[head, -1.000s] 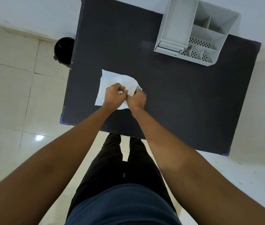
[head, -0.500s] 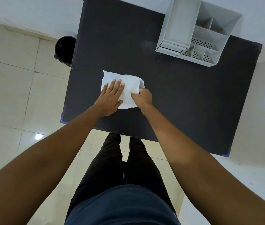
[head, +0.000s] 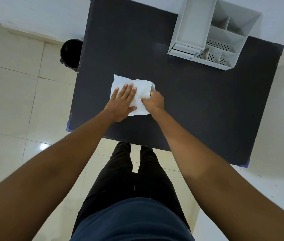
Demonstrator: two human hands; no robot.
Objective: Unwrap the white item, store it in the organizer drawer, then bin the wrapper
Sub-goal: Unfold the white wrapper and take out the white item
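A white paper wrapper (head: 143, 89) lies on the black table (head: 198, 105), near its front left. My left hand (head: 122, 103) rests flat on the wrapper's left part, fingers spread and extended. My right hand (head: 154, 102) is curled at the wrapper's right edge, its fingers tucked into the paper; whatever is inside is hidden. The white item itself cannot be seen. The grey organizer (head: 212, 32) stands at the table's far right, with a small drawer (head: 184, 49) at its front left corner.
A black bin (head: 71, 53) stands on the tiled floor just left of the table's far left side. A white wall runs behind the table. My legs are at the table's front edge.
Both hands were pinched together over the wrapper. The left hand has since flattened onto the paper, and the right has shifted to the wrapper's right edge and dug into it.
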